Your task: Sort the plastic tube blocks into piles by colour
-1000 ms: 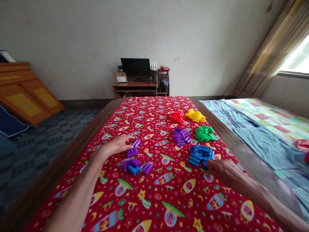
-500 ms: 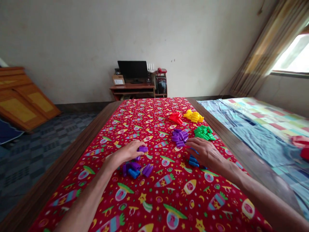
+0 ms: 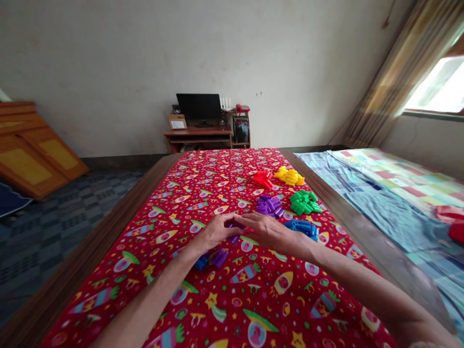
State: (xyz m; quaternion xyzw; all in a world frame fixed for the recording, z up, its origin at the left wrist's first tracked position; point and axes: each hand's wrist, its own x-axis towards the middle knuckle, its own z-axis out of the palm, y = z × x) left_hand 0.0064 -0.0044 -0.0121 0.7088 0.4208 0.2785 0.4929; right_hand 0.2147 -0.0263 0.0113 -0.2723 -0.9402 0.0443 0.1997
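Observation:
My left hand [image 3: 216,229] is closed on short purple plastic tubes [image 3: 235,233], which show below its fingertips. From the right, my right hand [image 3: 267,233] reaches over with its fingers stretched out, their tips meeting those of my left hand above the tubes. Its thumb stands apart from the fingers. Under my left wrist lie a blue tube [image 3: 201,262] and a few purple tubes [image 3: 219,257], partly covered by the arm. A purple pile [image 3: 268,205] sits just beyond my right hand, and a blue pile [image 3: 302,228] lies beside its wrist.
Farther back on the red patterned cloth [image 3: 235,299] are a red pile [image 3: 262,179], a yellow pile [image 3: 289,176] and a green pile [image 3: 304,202]. The brown table edge [image 3: 145,193] runs along the left. A bed [image 3: 380,203] stands at the right.
My left hand has moved right with purple tubes. My right hand has left the blue tubes and moved left to meet it, uncovering the blue pile.

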